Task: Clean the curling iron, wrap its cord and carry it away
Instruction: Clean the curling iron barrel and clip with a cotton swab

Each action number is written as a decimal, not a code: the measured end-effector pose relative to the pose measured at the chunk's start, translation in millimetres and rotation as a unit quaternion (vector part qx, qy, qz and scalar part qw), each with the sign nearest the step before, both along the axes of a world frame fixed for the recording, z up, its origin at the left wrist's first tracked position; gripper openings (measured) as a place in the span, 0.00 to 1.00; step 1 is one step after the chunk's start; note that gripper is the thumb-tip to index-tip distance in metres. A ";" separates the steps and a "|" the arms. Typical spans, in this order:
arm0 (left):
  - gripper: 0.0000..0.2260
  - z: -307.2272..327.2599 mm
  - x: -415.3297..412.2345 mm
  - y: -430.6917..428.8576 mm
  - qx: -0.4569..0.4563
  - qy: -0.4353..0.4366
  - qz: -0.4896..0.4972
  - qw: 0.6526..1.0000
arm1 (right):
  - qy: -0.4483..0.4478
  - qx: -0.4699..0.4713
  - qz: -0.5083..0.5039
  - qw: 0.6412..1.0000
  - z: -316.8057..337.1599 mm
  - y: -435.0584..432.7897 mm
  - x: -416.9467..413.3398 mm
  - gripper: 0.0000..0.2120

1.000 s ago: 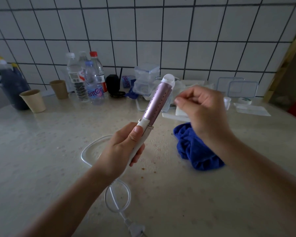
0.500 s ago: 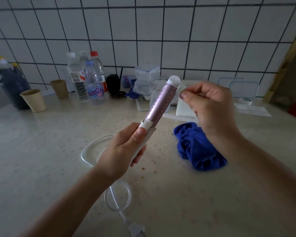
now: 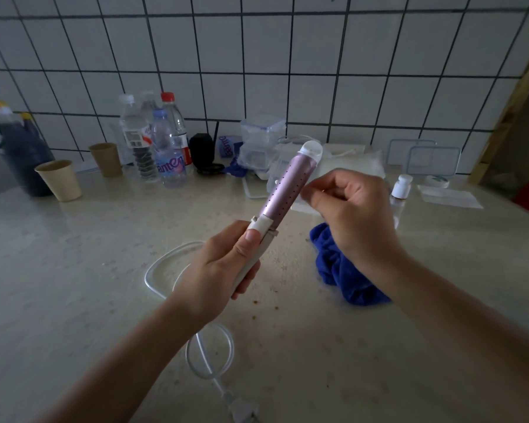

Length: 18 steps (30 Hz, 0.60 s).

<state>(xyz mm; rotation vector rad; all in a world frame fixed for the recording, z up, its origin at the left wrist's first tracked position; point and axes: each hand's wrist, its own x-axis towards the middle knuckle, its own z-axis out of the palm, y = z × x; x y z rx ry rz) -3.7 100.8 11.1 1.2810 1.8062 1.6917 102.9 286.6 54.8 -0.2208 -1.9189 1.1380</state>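
The curling iron (image 3: 287, 184) has a pink perforated barrel, a white tip and a white handle. My left hand (image 3: 220, 270) grips the handle, thumb on the clamp lever, and holds the iron tilted up to the right above the counter. My right hand (image 3: 348, 215) is beside the barrel's right side, fingers pinched together with the fingertips at the barrel; I see nothing between them. The white cord (image 3: 153, 270) lies in loose loops on the counter below my left hand and ends in a plug (image 3: 242, 412) at the bottom edge. A crumpled blue cloth (image 3: 345, 279) lies under my right wrist.
Along the tiled wall stand several water bottles (image 3: 168, 148), two paper cups (image 3: 60, 180), a dark jug (image 3: 22, 154), clear plastic boxes (image 3: 261, 132), container lids (image 3: 431, 160) and a small white bottle (image 3: 402, 186). Brown crumbs dot the counter (image 3: 74, 285) near the cloth.
My right hand has stayed pinched and shifted slightly down along the barrel's right side. The iron leans a little further to the right. Cord and cloth have not moved.
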 end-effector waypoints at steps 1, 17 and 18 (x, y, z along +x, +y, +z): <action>0.25 0.1 0.5 0.2 0.000 0.000 0.004 1.000 | 0.001 0.012 0.006 1.000 -0.1 -0.1 0.3 0.09; 0.25 0.3 3.0 0.6 0.005 0.006 0.029 1.000 | -0.046 0.095 -0.020 0.994 -11.5 -7.3 -1.0 0.10; 0.24 0.9 3.0 0.5 0.008 0.005 0.030 1.000 | -0.058 0.108 -0.015 0.992 -14.4 -12.1 -1.3 0.10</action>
